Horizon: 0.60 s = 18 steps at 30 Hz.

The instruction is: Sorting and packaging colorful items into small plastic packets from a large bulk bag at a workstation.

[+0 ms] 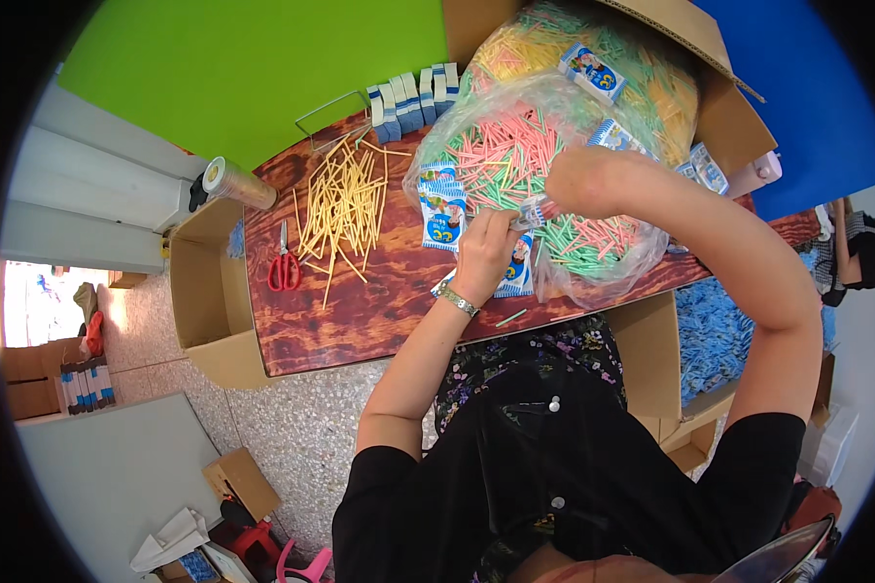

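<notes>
My left hand [486, 255], with a watch on its wrist, pinches the edge of a small blue-and-white packet [532, 210] over the table's front part. Close by on the right, my right hand [576, 183] is bent down at the packet's other end, fingers curled; what they hold is hidden. Beneath both hands, a clear plastic bag [642, 257] lies spread open, full of short pink and green sticks [506, 146]. More blue-and-white packets [443, 216] lie at the bag's left side, and some are under my left hand.
Long yellow sticks [343, 209] lie loose on the table [360, 325], beside red-handled scissors [284, 267]. Folded blue-and-white stacks [413, 102] line the back edge. A carton [729, 121] holds another stick-filled bag. A clear tub [238, 185] stands left; a box of blue packets [715, 335] sits right.
</notes>
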Available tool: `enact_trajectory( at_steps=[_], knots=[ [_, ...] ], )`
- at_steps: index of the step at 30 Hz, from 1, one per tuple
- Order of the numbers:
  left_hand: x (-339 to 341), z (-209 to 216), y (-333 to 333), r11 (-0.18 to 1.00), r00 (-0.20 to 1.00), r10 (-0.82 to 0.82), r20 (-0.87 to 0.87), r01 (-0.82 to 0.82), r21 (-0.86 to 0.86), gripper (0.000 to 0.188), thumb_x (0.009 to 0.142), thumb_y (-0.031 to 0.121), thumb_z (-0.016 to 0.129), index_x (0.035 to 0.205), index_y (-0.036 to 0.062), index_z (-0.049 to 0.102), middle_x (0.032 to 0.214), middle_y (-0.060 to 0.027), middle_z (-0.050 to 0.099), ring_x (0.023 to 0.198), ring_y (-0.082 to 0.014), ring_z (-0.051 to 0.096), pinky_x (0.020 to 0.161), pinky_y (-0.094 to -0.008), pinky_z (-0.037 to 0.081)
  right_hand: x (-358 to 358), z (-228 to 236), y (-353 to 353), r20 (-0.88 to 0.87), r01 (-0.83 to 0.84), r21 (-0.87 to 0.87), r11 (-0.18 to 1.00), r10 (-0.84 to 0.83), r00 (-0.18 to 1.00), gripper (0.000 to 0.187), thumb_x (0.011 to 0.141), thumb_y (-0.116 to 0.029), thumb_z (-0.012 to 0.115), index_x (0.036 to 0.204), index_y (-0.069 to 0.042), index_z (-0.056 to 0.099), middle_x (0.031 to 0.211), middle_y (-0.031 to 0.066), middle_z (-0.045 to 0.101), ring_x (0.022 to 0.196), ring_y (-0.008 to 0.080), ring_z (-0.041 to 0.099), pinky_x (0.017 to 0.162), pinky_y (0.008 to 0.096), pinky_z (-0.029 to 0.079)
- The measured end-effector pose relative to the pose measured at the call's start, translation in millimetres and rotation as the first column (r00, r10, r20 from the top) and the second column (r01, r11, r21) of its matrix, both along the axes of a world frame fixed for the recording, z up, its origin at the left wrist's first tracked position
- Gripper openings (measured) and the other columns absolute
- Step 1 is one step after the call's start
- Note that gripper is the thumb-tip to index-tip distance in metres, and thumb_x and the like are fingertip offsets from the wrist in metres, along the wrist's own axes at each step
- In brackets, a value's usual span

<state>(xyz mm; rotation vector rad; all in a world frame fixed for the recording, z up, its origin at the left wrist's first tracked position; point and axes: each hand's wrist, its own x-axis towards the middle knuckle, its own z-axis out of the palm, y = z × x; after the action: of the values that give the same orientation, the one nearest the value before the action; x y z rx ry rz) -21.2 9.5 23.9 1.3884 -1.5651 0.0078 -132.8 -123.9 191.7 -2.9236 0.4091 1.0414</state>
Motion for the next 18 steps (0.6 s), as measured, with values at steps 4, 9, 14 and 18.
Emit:
enact_trajectory(
  at_steps=[4,9,14,18],
  knots=[
    [-4.5,2.0,2.7,0.998,0.989,0.005,-0.146,0.003,0.057,0.025,0.075,0.002,0.075,0.096,0.0018,0.061,0.081,-0.0117,0.059,0.069,-0.0258,0.060,0.058,-0.0347,0.048,4.6,13.7,3.8,0.116,-0.133,0.047,0.990,0.126,0.985,0.030,0.085,-0.030,0.066,0.083,0.001,0.067,0.078,0.0215,0.066,0.079,0.0371,0.066,0.070,0.0461,0.052],
    [12.9,4.6,10.0,0.999,0.970,0.028,-0.240,-0.019,0.036,0.028,0.075,0.000,0.074,0.102,0.0023,0.064,0.085,-0.0109,0.061,0.073,-0.0256,0.059,0.062,-0.0319,0.047,-17.0,14.8,-7.5,0.602,-0.039,0.078,0.996,-0.016,0.798,0.022,0.085,-0.024,0.067,0.085,-0.002,0.061,0.076,0.0169,0.063,0.074,0.0344,0.064,0.064,0.0451,0.048],
    [59.0,-14.2,22.9,0.995,0.874,-0.019,-0.486,0.062,0.073,0.022,0.081,-0.003,0.067,0.103,0.0017,0.066,0.090,-0.0072,0.065,0.079,-0.0189,0.064,0.071,-0.0289,0.051,-53.1,-79.6,29.9,0.518,-0.067,0.399,0.914,-0.165,0.839,0.017,0.084,-0.021,0.060,0.088,-0.005,0.059,0.077,0.0138,0.062,0.080,0.0339,0.064,0.069,0.0454,0.049],
    [87.2,-31.8,40.5,0.941,0.717,0.079,-0.693,0.177,0.290,0.025,0.090,-0.004,0.060,0.114,-0.0037,0.057,0.107,-0.0080,0.066,0.092,-0.0103,0.063,0.078,-0.0248,0.052,-65.2,-168.3,100.3,0.524,-0.143,0.400,0.905,-0.097,0.846,0.009,0.083,-0.013,0.056,0.089,-0.008,0.058,0.087,0.0100,0.060,0.083,0.0310,0.065,0.069,0.0434,0.053]
  ],
)
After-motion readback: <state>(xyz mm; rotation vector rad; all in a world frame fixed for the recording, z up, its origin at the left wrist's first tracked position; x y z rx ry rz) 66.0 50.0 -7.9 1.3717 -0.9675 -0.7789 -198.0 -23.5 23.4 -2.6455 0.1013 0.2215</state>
